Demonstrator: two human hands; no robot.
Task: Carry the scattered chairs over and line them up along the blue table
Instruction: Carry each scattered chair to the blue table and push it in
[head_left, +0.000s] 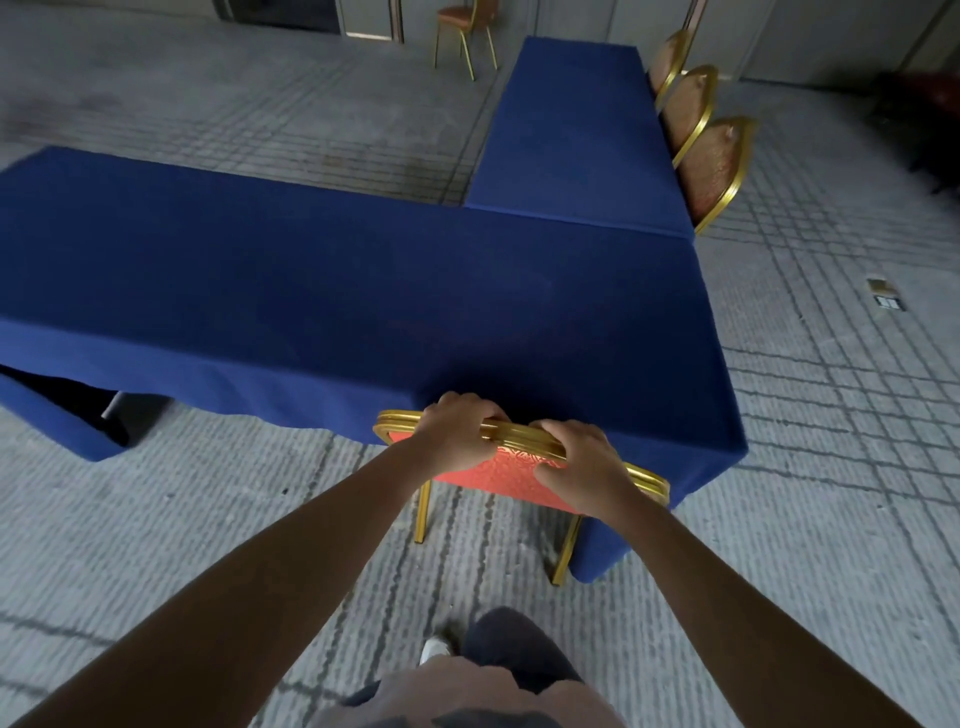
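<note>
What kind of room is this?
Probably a banquet or meeting hall being set up: long blue-clothed tables form an L, matching gold-framed chairs line one side, and the floor is carpeted.

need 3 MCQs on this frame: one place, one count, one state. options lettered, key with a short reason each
1. Where is the held chair?
A. at the near edge of the blue table
B. by the far wall
C. on top of the table

2. How many chairs stand in the row along the far table's right side?
A. one
B. three
C. five

3. What are the hands doing?
A. both hang free
B. only the left hand grips
C. both grip the chair's top rail

Key: 1 A, the chair's back is against the draped near edge. 2 B, three gold-framed backs show in line there. 3 C, the left hand and right hand have fingers curled over the gold rail.

A lone chair stands by the far wall.
</note>
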